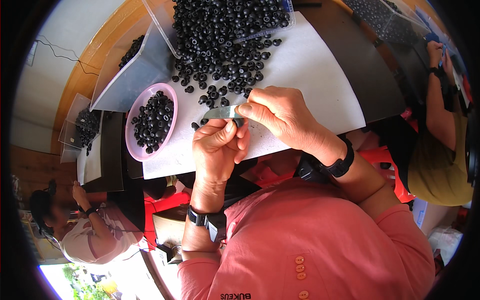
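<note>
My right hand (282,115) grips a short knife, its flat metal blade (220,112) pointing left. My left hand (215,142) pinches a small round black part (239,121) between thumb and fingers, right under the blade. The blade appears to touch or lie very close to that part. Beyond my hands a heap of the same black parts (225,65), some showing a hole, spills over a white sheet (320,75). To the left, a pink-rimmed oval bowl (172,120) holds more of them.
A clear plastic bin (291,12) lies tipped at the far side, pouring out parts. Another translucent bin (135,75) stands left of it. One person (95,230) sits at the left, another (437,155) at the right. A further bin of parts (387,22) is at the far right.
</note>
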Action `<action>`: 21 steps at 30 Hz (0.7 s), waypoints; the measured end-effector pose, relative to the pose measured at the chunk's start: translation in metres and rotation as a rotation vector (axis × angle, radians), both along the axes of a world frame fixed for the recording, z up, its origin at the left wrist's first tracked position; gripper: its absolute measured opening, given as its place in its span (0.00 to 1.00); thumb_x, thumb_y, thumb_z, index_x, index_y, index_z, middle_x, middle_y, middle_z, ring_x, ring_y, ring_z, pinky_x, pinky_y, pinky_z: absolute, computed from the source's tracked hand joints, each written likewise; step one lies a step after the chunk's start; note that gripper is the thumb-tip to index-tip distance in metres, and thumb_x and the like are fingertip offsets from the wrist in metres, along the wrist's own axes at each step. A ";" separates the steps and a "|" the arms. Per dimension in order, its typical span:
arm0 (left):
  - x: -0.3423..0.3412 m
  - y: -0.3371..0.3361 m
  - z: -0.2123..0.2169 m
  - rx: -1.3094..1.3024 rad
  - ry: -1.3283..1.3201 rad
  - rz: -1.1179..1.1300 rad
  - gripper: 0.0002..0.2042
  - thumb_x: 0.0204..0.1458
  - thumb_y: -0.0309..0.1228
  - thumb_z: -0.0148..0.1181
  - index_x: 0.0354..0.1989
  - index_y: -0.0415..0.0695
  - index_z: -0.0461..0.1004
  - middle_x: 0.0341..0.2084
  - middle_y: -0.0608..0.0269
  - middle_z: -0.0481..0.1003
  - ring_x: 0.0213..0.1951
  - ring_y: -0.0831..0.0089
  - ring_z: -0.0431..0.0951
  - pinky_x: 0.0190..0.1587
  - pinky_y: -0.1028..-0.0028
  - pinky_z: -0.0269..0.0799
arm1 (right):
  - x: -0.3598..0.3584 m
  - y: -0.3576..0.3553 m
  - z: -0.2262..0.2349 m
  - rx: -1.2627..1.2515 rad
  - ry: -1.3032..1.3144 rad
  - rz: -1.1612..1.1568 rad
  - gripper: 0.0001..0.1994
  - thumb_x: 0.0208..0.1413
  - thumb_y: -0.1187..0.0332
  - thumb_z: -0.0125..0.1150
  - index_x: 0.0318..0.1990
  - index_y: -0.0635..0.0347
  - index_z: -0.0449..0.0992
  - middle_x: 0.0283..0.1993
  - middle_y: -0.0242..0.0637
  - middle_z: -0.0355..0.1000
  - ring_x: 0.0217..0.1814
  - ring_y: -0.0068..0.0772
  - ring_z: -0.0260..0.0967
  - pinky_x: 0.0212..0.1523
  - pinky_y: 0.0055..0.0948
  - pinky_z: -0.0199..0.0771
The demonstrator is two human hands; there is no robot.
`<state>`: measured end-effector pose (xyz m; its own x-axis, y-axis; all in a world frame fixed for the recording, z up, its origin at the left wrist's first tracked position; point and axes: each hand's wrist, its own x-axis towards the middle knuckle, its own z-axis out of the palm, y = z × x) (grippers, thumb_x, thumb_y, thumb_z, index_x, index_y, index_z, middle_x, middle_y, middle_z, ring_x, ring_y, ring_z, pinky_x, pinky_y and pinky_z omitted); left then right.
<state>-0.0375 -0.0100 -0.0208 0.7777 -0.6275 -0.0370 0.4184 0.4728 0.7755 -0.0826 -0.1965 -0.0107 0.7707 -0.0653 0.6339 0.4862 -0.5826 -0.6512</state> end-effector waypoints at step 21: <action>0.012 0.007 0.002 0.069 0.002 -0.162 0.20 0.60 0.37 0.64 0.43 0.25 0.73 0.27 0.55 0.71 0.23 0.70 0.71 0.15 0.76 0.61 | 0.004 0.001 -0.006 -0.040 -0.111 -0.004 0.17 0.62 0.59 0.65 0.24 0.56 0.73 0.19 0.39 0.71 0.23 0.46 0.72 0.25 0.44 0.70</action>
